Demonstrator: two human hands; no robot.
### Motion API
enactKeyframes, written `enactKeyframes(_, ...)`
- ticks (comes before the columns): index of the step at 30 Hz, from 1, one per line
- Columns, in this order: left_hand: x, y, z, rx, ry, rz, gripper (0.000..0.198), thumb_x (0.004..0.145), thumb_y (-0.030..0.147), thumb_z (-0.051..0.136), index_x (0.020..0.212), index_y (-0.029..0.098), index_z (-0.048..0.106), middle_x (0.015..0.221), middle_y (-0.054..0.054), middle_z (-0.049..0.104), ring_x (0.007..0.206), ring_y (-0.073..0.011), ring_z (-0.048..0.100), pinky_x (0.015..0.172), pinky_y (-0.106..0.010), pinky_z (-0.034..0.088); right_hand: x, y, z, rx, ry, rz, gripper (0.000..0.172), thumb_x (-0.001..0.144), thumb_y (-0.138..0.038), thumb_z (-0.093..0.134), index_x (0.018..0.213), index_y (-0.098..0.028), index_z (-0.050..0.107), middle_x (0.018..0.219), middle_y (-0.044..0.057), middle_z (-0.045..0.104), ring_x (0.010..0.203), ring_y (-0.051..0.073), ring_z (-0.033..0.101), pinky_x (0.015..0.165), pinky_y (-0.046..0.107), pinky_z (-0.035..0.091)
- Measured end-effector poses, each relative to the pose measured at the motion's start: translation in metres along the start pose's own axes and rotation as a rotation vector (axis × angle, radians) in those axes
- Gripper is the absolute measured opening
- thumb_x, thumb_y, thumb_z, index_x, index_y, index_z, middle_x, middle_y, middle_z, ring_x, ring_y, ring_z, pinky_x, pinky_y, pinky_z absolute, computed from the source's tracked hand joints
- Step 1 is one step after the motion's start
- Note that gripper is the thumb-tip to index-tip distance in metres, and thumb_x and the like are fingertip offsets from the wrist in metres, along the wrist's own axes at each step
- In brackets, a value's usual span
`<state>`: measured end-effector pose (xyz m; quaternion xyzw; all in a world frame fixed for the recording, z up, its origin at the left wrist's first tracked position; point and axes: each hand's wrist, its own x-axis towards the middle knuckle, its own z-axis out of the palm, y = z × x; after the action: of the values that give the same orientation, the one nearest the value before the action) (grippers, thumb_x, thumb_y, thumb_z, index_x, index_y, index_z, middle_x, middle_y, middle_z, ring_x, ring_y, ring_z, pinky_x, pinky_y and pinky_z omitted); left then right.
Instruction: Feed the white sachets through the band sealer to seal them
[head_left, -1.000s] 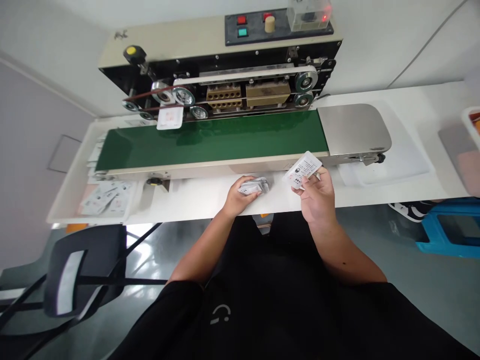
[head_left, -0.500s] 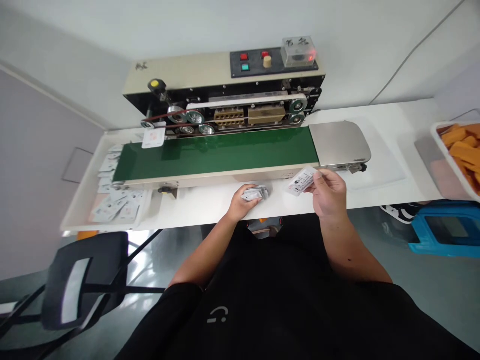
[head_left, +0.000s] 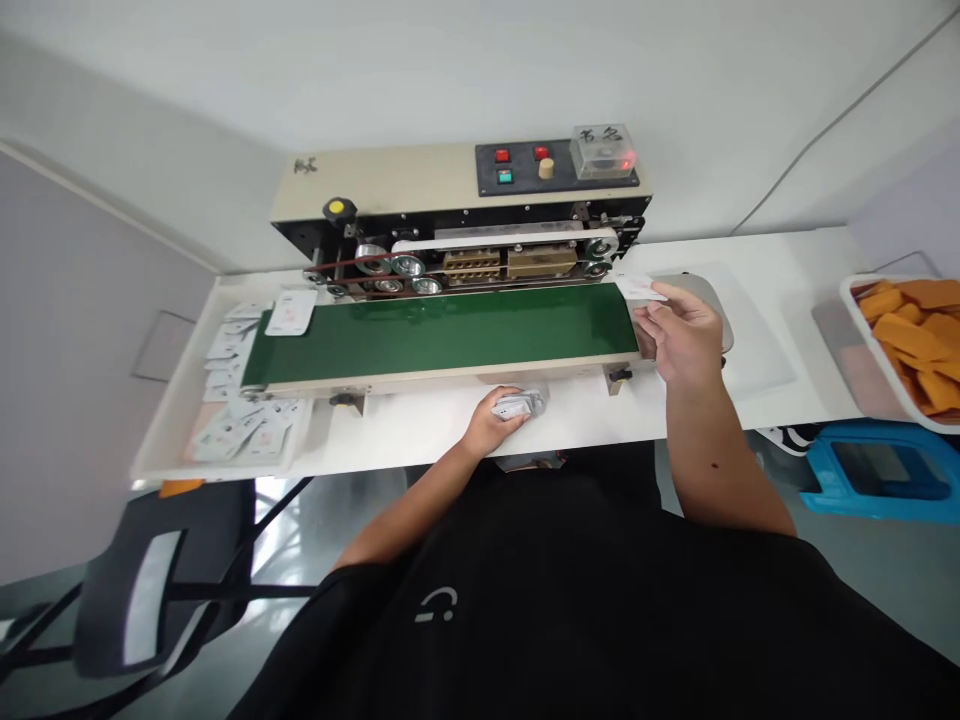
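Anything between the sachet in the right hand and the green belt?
Nothing visible. The white sachet pinched in the right hand is at the right end of the green conveyor belt, with no object between them.

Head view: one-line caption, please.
Left hand grips a sachet stack; right hand holds one sachet beside a band sealer's green conveyor.

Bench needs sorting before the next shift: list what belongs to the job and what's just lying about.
Part of the job:
left hand gripping a stack of white packets
right hand holding a white packet
green conveyor belt of the band sealer
packet on the belt
loose packets by the belt's left end

Just lying about:
white tub of orange pieces
blue stool
black chair
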<state>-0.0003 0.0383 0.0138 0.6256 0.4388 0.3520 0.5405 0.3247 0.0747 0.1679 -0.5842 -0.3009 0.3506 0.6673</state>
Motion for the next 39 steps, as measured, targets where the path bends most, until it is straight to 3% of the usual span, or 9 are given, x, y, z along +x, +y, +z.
enactKeyframes(8, 0.0, -0.004, 0.0, 0.005, -0.003, 0.001, 0.054, 0.077, 0.042, 0.09, 0.121, 0.018, 0.071, 0.119, -0.014, 0.075, 0.107, -0.025, 0.073, 0.098, -0.039, 0.058, 0.02, -0.004, 0.005, -0.07, -0.067, 0.068, 0.03, 0.08, -0.022, 0.083, 0.108, -0.016, 0.074, 0.097, 0.002, 0.072, 0.077, 0.008, 0.072, 0.084, 0.028, 0.066)
enactKeyframes(16, -0.001, -0.006, 0.001, 0.0, -0.002, 0.001, 0.053, 0.078, 0.039, 0.09, 0.123, 0.018, 0.071, 0.121, -0.014, 0.075, 0.11, -0.0259, 0.073, 0.1, -0.039, 0.057, 0.031, -0.005, 0.026, -0.286, -0.236, 0.049, 0.039, 0.08, -0.032, 0.085, 0.113, -0.017, 0.073, 0.106, 0.005, 0.075, 0.063, 0.006, 0.062, 0.064, 0.022, 0.06)
enactKeyframes(19, 0.0, -0.007, 0.002, -0.006, -0.005, 0.002, 0.054, 0.079, 0.04, 0.089, 0.124, 0.018, 0.071, 0.122, -0.014, 0.075, 0.11, -0.0264, 0.073, 0.099, -0.038, 0.057, 0.026, -0.008, 0.028, -0.468, -0.308, -0.099, 0.045, 0.081, -0.039, 0.084, 0.119, -0.019, 0.071, 0.107, 0.006, 0.075, 0.061, 0.008, 0.057, 0.059, 0.023, 0.054)
enactKeyframes(23, -0.001, -0.007, 0.002, 0.012, 0.002, 0.011, 0.055, 0.079, 0.042, 0.09, 0.125, 0.018, 0.071, 0.126, -0.015, 0.074, 0.112, -0.0265, 0.072, 0.1, -0.037, 0.057, -0.017, 0.002, 0.019, -0.716, -0.172, -0.51, 0.025, 0.091, -0.04, 0.074, 0.104, -0.019, 0.072, 0.091, 0.005, 0.071, 0.064, 0.012, 0.055, 0.065, 0.027, 0.052)
enactKeyframes(26, -0.002, -0.005, 0.002, -0.005, -0.005, 0.003, 0.059, 0.078, 0.043, 0.09, 0.126, 0.017, 0.07, 0.126, -0.015, 0.075, 0.111, -0.026, 0.072, 0.1, -0.037, 0.056, -0.067, 0.034, 0.012, -0.704, -0.369, -0.684, 0.022, 0.097, -0.037, 0.064, 0.086, -0.019, 0.069, 0.076, 0.005, 0.065, 0.065, 0.014, 0.055, 0.068, 0.029, 0.05)
enactKeyframes(29, -0.002, -0.003, 0.002, -0.039, -0.019, -0.001, 0.064, 0.078, 0.045, 0.091, 0.131, 0.016, 0.068, 0.129, -0.016, 0.074, 0.114, -0.0263, 0.072, 0.103, -0.037, 0.055, -0.109, 0.079, 0.01, -0.695, -0.544, -0.485, 0.021, 0.096, -0.04, 0.064, 0.103, -0.02, 0.068, 0.085, 0.005, 0.07, 0.066, 0.013, 0.058, 0.069, 0.029, 0.051)
enactKeyframes(33, 0.0, -0.004, -0.002, -0.115, -0.049, -0.001, 0.07, 0.075, 0.048, 0.092, 0.132, 0.017, 0.066, 0.132, -0.016, 0.072, 0.118, -0.0267, 0.071, 0.106, -0.038, 0.054, -0.133, 0.125, 0.011, -0.617, -0.552, -0.1, 0.063, 0.09, -0.046, 0.069, 0.145, -0.021, 0.049, 0.124, 0.012, 0.07, 0.08, 0.015, 0.066, 0.069, 0.028, 0.052)
enactKeyframes(35, 0.0, -0.005, -0.005, -0.151, -0.077, -0.003, 0.072, 0.074, 0.049, 0.093, 0.132, 0.016, 0.066, 0.131, -0.016, 0.072, 0.115, -0.0262, 0.071, 0.103, -0.037, 0.055, -0.137, 0.136, 0.012, -0.561, -0.603, -0.005, 0.063, 0.09, -0.047, 0.07, 0.144, -0.021, 0.051, 0.126, 0.012, 0.07, 0.088, 0.017, 0.068, 0.073, 0.029, 0.054)
enactKeyframes(39, 0.001, -0.007, -0.009, -0.177, -0.119, 0.005, 0.077, 0.071, 0.049, 0.095, 0.133, 0.016, 0.066, 0.134, -0.016, 0.071, 0.117, -0.0264, 0.07, 0.105, -0.036, 0.054, -0.139, 0.141, 0.013, -0.47, -0.573, 0.102, 0.037, 0.096, -0.052, 0.063, 0.113, -0.019, 0.066, 0.095, 0.007, 0.071, 0.083, 0.017, 0.067, 0.079, 0.031, 0.054)
